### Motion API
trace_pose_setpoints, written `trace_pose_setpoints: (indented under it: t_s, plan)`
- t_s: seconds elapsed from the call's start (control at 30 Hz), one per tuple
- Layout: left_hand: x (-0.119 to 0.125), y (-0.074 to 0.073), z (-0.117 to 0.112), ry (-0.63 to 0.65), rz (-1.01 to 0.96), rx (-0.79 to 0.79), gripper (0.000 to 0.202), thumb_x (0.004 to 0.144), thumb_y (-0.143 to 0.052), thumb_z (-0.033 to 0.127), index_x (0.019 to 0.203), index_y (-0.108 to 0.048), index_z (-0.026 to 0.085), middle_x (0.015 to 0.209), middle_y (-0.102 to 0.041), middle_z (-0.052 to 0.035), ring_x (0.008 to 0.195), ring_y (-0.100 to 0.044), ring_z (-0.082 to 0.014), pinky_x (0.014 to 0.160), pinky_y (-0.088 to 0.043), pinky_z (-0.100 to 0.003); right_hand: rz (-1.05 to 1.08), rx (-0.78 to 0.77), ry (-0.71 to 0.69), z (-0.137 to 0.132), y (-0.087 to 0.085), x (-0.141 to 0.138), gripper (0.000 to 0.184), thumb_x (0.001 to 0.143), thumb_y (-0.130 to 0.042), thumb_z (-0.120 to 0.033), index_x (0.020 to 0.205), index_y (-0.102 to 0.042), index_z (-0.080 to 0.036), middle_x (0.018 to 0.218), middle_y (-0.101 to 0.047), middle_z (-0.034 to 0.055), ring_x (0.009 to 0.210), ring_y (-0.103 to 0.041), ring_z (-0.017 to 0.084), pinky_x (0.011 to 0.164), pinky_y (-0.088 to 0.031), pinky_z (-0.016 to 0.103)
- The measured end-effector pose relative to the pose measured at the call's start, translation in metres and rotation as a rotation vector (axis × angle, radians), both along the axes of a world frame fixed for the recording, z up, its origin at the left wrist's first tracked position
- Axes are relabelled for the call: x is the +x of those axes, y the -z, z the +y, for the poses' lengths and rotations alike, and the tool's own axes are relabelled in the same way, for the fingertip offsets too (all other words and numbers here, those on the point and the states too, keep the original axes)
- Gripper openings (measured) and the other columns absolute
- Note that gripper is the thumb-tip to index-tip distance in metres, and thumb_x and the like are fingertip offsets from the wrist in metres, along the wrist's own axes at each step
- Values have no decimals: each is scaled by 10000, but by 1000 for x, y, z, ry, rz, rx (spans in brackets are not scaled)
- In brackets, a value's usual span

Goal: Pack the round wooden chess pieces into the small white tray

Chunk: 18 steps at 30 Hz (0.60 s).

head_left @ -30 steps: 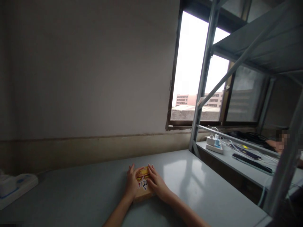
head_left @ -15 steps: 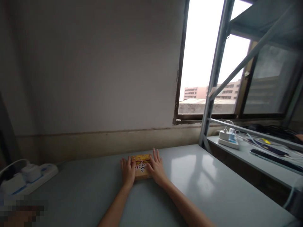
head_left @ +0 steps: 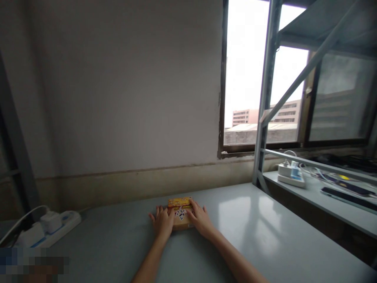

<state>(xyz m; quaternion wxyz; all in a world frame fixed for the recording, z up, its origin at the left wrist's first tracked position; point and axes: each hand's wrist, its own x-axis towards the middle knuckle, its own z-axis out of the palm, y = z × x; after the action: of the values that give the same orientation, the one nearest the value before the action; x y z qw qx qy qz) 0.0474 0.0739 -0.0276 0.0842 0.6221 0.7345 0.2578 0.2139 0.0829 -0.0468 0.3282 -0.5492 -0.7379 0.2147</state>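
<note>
A small cardboard box (head_left: 182, 216), yellow and brown with dark and white lettering on top, lies on the grey tabletop (head_left: 118, 243) near the wall. My left hand (head_left: 162, 222) presses against its left side, thumb at the box's edge and the other fingers bent beside it. On the right side my right hand (head_left: 202, 219) grips it, with the thumb on the top face and the fingers along the far right edge. The box is held between both hands. Its underside and much of its sides are hidden.
A white power strip (head_left: 63, 228) with plugged-in chargers lies at the left. Beyond a metal frame post (head_left: 262, 129) at the right, a second surface carries another power strip (head_left: 291, 179), cables and a phone (head_left: 347, 199). A wall (head_left: 132, 98) stands behind the table.
My right hand's raised, spread fingers have come down and in against the box. The left hand and box stay together. The whole view has shifted slightly.
</note>
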Motion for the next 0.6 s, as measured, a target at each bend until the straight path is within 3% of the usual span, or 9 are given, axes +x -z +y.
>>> trace_pose_setpoints:
  t_s: [0.1,0.2,0.3,0.4,0.5,0.6]
  plan:
    - [-1,-2,2,63,-41,36,381,787,-358,331,905,-653,120,1125,-572,-178,1237,-316,-323,1018,11,-559,79,54,18,-2,-1,-2,566,827,-389,-407,1335,-307,-172,1384,-303,93,1289,-212,241,1056,-90,466]
    - [9,-8,-5,36,-261,206,391,806,-362,348,1036,-572,111,1108,-574,-159,1190,-385,-293,1037,-88,-520,224,282,-20,-14,-12,-11,563,836,-388,-362,1357,-242,-207,1432,-189,60,1304,-171,204,1058,-188,390]
    - [28,-18,-23,96,-508,547,516,856,-298,377,1302,-276,118,1275,-429,-146,1181,-401,-209,1005,-296,-360,305,493,-10,-32,-27,-18,557,865,-337,-350,1376,-133,-267,1454,-78,17,1314,-126,196,1052,-223,377]
    - [43,-27,-43,183,-568,688,581,874,-264,400,1369,-64,169,1338,-343,-117,1181,-398,-183,947,-370,-292,328,613,79,-41,-33,-18,558,879,-287,-345,1379,-45,-284,1455,-24,26,1318,-93,226,1041,-233,426]
    - [44,-31,-53,195,-457,749,571,852,-307,453,1345,-222,177,1244,-448,-111,1125,-441,-218,935,-373,-324,355,725,213,-37,-35,-10,521,889,-243,-343,1368,-48,-278,1451,-16,38,1318,-88,230,1036,-226,456]
    - [34,-36,-51,178,-308,799,488,832,-378,448,1247,-421,194,1059,-562,-94,991,-515,-220,895,-387,-331,369,731,307,-29,-40,-1,481,896,-237,-336,1350,-93,-267,1440,-40,47,1316,-95,205,1042,-204,454]
